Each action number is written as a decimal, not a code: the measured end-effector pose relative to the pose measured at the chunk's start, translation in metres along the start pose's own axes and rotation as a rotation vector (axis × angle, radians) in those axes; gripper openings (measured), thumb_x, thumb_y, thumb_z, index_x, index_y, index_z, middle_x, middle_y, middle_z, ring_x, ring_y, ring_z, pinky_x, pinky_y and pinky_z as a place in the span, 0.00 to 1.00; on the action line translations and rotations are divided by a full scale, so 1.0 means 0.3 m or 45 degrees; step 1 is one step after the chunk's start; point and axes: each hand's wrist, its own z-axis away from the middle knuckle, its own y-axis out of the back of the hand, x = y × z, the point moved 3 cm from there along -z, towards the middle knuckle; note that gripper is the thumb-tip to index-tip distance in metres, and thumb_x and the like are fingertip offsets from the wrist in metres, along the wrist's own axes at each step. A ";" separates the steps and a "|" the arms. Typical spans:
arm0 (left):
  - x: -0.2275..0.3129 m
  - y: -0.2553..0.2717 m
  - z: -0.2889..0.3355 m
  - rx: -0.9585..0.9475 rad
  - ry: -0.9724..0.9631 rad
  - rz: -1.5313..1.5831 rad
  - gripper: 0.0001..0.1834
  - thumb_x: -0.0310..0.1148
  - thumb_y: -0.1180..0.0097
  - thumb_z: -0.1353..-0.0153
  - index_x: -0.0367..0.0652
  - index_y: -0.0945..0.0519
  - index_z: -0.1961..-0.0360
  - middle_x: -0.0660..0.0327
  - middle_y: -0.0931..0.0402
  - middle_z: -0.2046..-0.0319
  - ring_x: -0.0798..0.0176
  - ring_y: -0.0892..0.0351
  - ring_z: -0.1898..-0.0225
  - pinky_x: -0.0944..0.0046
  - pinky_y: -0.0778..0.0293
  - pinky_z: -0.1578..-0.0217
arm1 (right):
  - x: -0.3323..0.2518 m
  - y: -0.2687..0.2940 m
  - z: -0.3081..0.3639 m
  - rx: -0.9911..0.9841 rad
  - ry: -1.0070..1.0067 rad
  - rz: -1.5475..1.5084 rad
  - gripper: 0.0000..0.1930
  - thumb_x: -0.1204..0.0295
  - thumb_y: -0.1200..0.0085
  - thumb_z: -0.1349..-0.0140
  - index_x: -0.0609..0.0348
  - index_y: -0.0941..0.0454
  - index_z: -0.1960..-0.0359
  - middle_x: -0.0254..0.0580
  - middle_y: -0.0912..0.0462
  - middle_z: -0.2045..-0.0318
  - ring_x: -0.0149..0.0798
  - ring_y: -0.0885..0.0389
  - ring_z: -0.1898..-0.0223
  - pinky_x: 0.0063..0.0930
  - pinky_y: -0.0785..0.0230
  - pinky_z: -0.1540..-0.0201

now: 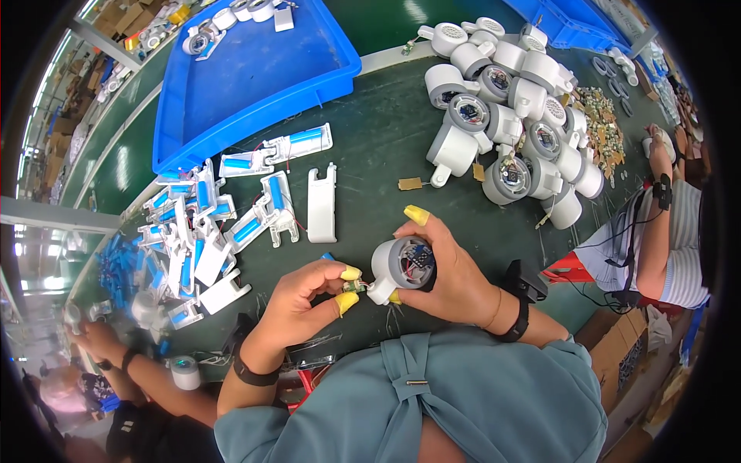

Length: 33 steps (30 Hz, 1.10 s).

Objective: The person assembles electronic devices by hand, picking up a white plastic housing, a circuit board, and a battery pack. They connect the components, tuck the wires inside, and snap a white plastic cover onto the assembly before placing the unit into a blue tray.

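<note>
Round grey-and-white housing (403,266), held just above the dark green table (370,147), close in front of the person's chest.

Left of the housing: a heap of white handle shells with blue cylinders (193,231) lies well off to that side; one bare white shell (322,204) lies nearer, up and left of the housing. Left hand (301,297) is pinched narrow, yellow-capped thumb and forefinger gripping a small circuit piece (354,286) that touches the housing's lower left edge.

At the housing: a short drum, white stub at the bottom, open face showing a dark board inside. Likely light, stiff plastic, smooth enough to slip; the exposed board and thin wires look fragile. Best held around the outer wall, off the open face.

Right of the housing: right hand (455,278) wraps the drum from behind, fingers curled around it, yellow-capped forefinger raised. Up and right, a pile of similar housings (513,116). Far right, another person's arm (656,224).
</note>
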 end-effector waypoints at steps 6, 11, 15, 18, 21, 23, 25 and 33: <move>-0.002 -0.009 -0.022 0.064 -0.004 -0.113 0.19 0.15 0.45 0.45 0.35 0.25 0.50 0.59 0.25 0.57 0.65 0.23 0.56 0.65 0.27 0.54 | 0.027 0.014 0.029 0.060 -0.141 -0.201 0.43 0.74 0.33 0.56 0.61 0.44 0.38 0.49 0.29 0.46 0.48 0.27 0.44 0.34 0.35 0.41; -0.017 -0.018 0.015 0.160 0.021 -0.088 0.19 0.14 0.41 0.48 0.35 0.23 0.53 0.59 0.25 0.56 0.66 0.23 0.55 0.67 0.27 0.53 | 0.034 0.010 0.025 0.025 -0.082 -0.243 0.38 0.68 0.34 0.55 0.62 0.38 0.41 0.52 0.28 0.49 0.50 0.25 0.48 0.36 0.32 0.46; 0.026 -0.032 -0.120 0.052 0.041 -0.202 0.17 0.20 0.41 0.43 0.36 0.24 0.51 0.62 0.23 0.58 0.69 0.25 0.58 0.69 0.29 0.54 | 0.000 0.011 0.043 -0.072 -0.148 -0.531 0.39 0.70 0.35 0.55 0.63 0.40 0.40 0.49 0.28 0.50 0.42 0.27 0.47 0.31 0.34 0.44; 0.048 -0.015 -0.006 0.113 0.078 -0.051 0.18 0.18 0.42 0.43 0.36 0.25 0.50 0.63 0.24 0.57 0.69 0.26 0.56 0.69 0.30 0.53 | -0.016 0.016 0.050 -0.295 -0.194 -0.733 0.39 0.72 0.34 0.53 0.63 0.42 0.39 0.45 0.30 0.46 0.34 0.32 0.44 0.28 0.38 0.42; 0.163 -0.034 0.005 0.086 0.059 0.154 0.17 0.20 0.41 0.45 0.37 0.24 0.53 0.62 0.25 0.58 0.68 0.26 0.57 0.68 0.31 0.54 | -0.006 -0.042 0.028 -0.416 -0.041 -1.080 0.37 0.68 0.33 0.51 0.63 0.40 0.41 0.36 0.28 0.50 0.28 0.33 0.47 0.24 0.40 0.42; 0.188 -0.051 0.024 0.024 0.038 0.333 0.17 0.22 0.38 0.47 0.36 0.24 0.55 0.62 0.25 0.60 0.68 0.27 0.60 0.68 0.31 0.57 | -0.001 -0.066 0.020 -0.569 -0.148 -1.399 0.35 0.68 0.36 0.48 0.63 0.41 0.40 0.36 0.29 0.48 0.28 0.33 0.45 0.24 0.42 0.40; 0.174 -0.052 0.082 0.066 0.104 0.430 0.18 0.25 0.35 0.50 0.36 0.23 0.56 0.61 0.27 0.61 0.67 0.29 0.63 0.69 0.33 0.61 | 0.039 -0.091 0.024 -0.588 -0.183 -1.508 0.32 0.69 0.39 0.43 0.63 0.41 0.39 0.38 0.29 0.46 0.29 0.32 0.44 0.25 0.40 0.40; 0.006 -0.020 -0.031 0.101 -0.046 0.459 0.22 0.17 0.40 0.50 0.35 0.26 0.52 0.57 0.27 0.53 0.61 0.27 0.49 0.61 0.33 0.46 | 0.047 -0.087 -0.023 -0.420 -0.636 -1.802 0.25 0.73 0.47 0.36 0.62 0.40 0.40 0.42 0.29 0.46 0.34 0.28 0.44 0.28 0.34 0.42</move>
